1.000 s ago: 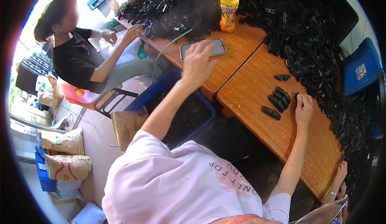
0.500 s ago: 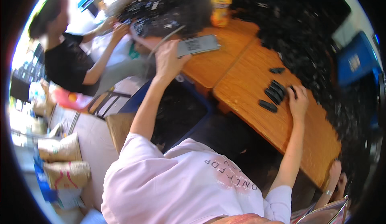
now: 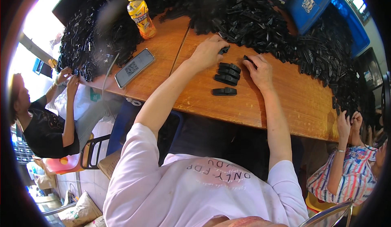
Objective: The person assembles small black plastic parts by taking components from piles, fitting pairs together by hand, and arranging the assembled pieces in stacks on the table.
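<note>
Wooden surface, left to right. Phone, bottle: far left, untouched. Left hand: grip pinched on one black clip at the heap edge. Four clips already laid in a near-far column, long axes left-right. Right hand: fingertips closed on another clip. Judged early: large heap remains unsorted.
</note>
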A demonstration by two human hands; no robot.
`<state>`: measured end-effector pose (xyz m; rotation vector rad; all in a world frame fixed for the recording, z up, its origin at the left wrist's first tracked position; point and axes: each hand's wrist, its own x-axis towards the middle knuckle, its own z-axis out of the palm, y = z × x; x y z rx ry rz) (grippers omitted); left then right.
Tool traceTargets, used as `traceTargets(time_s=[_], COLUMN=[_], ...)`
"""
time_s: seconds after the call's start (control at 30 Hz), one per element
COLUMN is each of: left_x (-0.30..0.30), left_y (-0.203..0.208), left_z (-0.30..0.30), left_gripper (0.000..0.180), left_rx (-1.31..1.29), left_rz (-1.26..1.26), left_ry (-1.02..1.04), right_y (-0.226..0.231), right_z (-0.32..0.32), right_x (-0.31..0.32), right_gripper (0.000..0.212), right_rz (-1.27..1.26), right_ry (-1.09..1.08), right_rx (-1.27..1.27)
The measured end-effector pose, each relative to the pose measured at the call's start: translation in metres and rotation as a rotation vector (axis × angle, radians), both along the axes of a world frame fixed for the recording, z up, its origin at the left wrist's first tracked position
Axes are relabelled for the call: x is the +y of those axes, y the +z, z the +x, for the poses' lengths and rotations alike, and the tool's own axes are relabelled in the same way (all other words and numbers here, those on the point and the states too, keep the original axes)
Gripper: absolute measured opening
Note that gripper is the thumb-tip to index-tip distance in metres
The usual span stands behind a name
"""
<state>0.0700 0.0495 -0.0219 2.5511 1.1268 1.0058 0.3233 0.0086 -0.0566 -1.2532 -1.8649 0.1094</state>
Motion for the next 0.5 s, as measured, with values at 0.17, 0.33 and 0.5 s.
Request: traceTargets(time_s=[0.17,0.33,0.5], left_x=[0.012,0.004,0.008], left_y=[-0.016,-0.013,-0.021], left_z=[0.0,0.002,0.004], left_gripper=[0.032,0.03,0.031], left_rx=[-0.219,-0.071,-0.112], left_rz=[-0.341,-0.281,-0.178], left_ry=[0.027,-0.055,-0.197], right_y=[0.005,0.007,0.005], right_z=[-0.003,-0.001,-0.006], right_x=[-0.004,-0.003,-0.002], right_gripper=[0.018,0.02,0.022], right_rz=[-0.066,-0.002,0.009], right_ry=[0.025,0.11,0.115], right_rx=[0.085,0.097,0.008])
